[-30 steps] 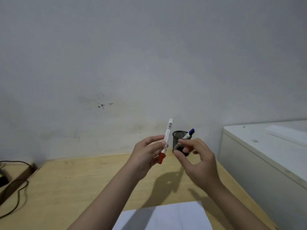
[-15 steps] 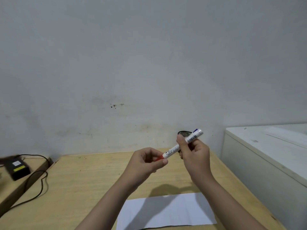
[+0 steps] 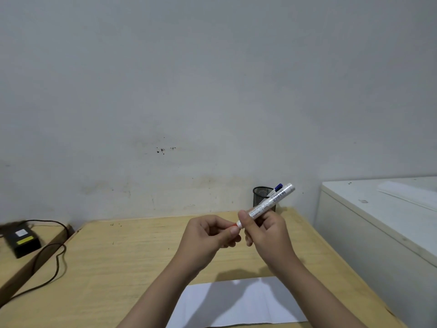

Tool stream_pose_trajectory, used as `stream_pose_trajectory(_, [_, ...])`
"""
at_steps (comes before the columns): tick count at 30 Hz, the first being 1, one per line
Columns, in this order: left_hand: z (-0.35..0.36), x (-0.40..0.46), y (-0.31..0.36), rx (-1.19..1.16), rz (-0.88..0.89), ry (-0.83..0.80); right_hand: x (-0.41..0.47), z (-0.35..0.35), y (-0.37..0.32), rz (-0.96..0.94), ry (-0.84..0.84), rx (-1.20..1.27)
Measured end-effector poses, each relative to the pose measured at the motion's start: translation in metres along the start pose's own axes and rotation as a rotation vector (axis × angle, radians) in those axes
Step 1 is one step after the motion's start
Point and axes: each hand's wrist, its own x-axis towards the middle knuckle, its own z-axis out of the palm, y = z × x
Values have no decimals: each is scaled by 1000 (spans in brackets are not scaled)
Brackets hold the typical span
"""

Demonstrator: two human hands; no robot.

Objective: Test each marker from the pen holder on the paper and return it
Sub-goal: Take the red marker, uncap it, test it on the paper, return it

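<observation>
One marker (image 3: 269, 204) between two hands; one blue marker (image 3: 277, 187) in pen holder (image 3: 261, 198).

Even, dim light; soft hand shadows fall on the paper (image 3: 236, 304); wide-angle bending at edges.

White marker (image 3: 272, 202) tilted, red cap probably on; blue-capped marker (image 3: 277, 188) in mesh holder (image 3: 260, 197).

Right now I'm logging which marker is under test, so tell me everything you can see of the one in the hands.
The marker has a white barrel with printed text and a red cap end. It is held above the desk, tilted up toward the right. The right hand grips the barrel; the left hand pinches the red end, mostly hiding it. Whether the cap has come off cannot be told.
</observation>
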Motion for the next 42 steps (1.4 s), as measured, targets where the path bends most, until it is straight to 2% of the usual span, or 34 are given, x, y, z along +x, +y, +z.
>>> stream_pose_trajectory(5, [0, 0, -4, 65, -40, -22, 1, -4, -5, -19, -18, 78])
stream_pose_trajectory(12, [-16, 4, -19, 72, -114, 72, 12, -17, 2, 42, 118, 134])
stream_pose_trajectory(17, [-38, 17, -44, 391, -137, 232, 3, -14, 11, 72, 124, 89])
stream_pose_trajectory(22, [-65, 23, -77, 662, -226, 190, -6, -13, 20, 92, 90, 44])
stream_pose_trajectory(26, [-79, 23, -102, 756, -266, 182, -12, -13, 24, 106, 52, 10])
stream_pose_trajectory(30, [-83, 18, -120, 760, -291, 163, -16, -11, 26, 101, 20, 3])
stream_pose_trajectory(36, [-88, 6, -123, 630, -291, 182, -24, -1, 28, 74, -21, 32])
stream_pose_trajectory(42, [-110, -33, -107, 626, -258, 173, -35, 28, 44, 216, -150, 48])
